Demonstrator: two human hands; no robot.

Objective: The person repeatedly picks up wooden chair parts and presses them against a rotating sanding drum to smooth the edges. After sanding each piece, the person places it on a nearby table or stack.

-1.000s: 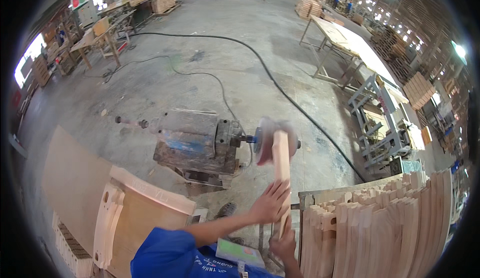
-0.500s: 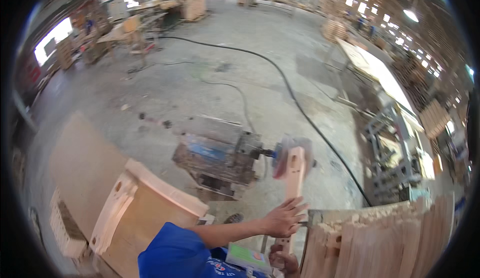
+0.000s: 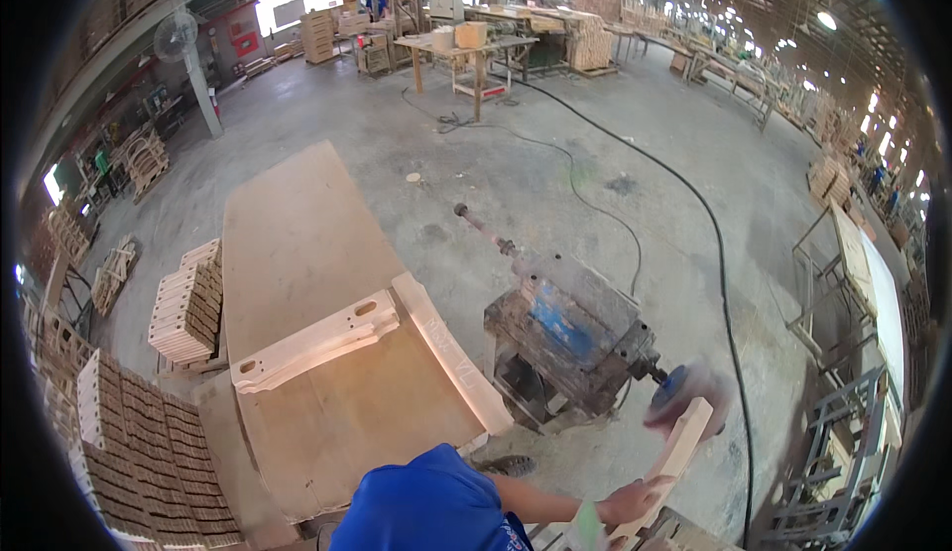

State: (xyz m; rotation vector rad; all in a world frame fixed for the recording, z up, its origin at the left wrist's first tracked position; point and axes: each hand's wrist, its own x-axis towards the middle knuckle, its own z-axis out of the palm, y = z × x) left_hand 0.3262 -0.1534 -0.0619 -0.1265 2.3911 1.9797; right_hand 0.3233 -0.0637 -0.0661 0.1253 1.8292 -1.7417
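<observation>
My left hand [image 3: 632, 500] is closed over a pale wooden bar [image 3: 678, 446], low at the right. The bar's far end is up against a blurred spinning wheel [image 3: 672, 398], which looks like a sanding wheel. A shaft joins the wheel to a worn, blue-painted machine [image 3: 565, 325]. My right hand does not show, and the near end of the bar is cut off by the lower edge.
On a brown board [image 3: 297, 214] to the left lie a slotted wooden rail [image 3: 317, 343] and a second curved wooden piece [image 3: 451, 353]. Stacked slotted pieces [image 3: 188, 303] stand further left. A black cable [image 3: 716, 239] crosses the concrete floor right of the machine.
The view has swung left, so the machine and bar appear further right and lower. The bar's end remains at the wheel. My right hand, seen before at the bar's near end, has left the picture.
</observation>
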